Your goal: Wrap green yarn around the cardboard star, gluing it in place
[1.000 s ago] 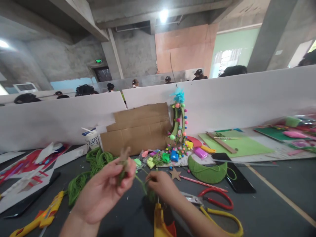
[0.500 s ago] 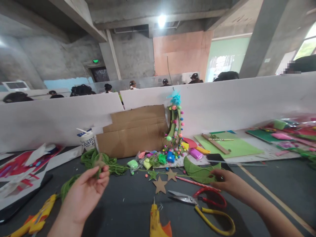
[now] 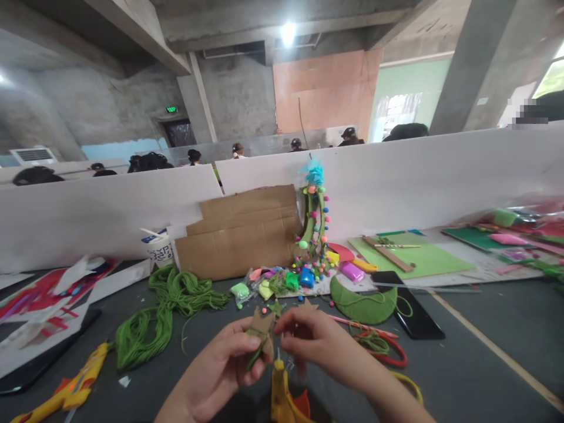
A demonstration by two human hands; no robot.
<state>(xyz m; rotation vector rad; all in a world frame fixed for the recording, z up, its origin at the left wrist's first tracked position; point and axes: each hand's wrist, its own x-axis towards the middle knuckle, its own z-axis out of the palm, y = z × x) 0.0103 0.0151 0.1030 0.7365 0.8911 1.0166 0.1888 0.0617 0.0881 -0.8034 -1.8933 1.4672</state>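
Note:
My left hand (image 3: 235, 355) grips a brown cardboard star (image 3: 261, 322) with green yarn wound around its middle. Close on its right, my right hand (image 3: 311, 335) has its fingers curled together in a pinch; what lies between the fingertips is too blurred to make out. A small tangle of green yarn (image 3: 373, 342) rests on the red-handled scissors (image 3: 396, 351), partly hidden by my right forearm. Below both hands is a yellow glue gun (image 3: 282, 390). Behind them lie a small green star (image 3: 277, 308) and another cardboard star (image 3: 307, 305), mostly covered.
Green yarn skeins (image 3: 145, 338) lie left, beside a second yellow glue gun (image 3: 83, 382). Packets of coloured clay (image 3: 307, 278) surround a pompom-trimmed green stand (image 3: 314, 220). A green crescent (image 3: 363, 302) and a black phone (image 3: 418, 317) lie right. Cardboard (image 3: 240, 238) leans on the white partition (image 3: 396, 188).
Both hands have come together at the centre, my left with the wrapped star. My right hand has moved left, away from the crescent; a yarn tangle now shows on the scissors.

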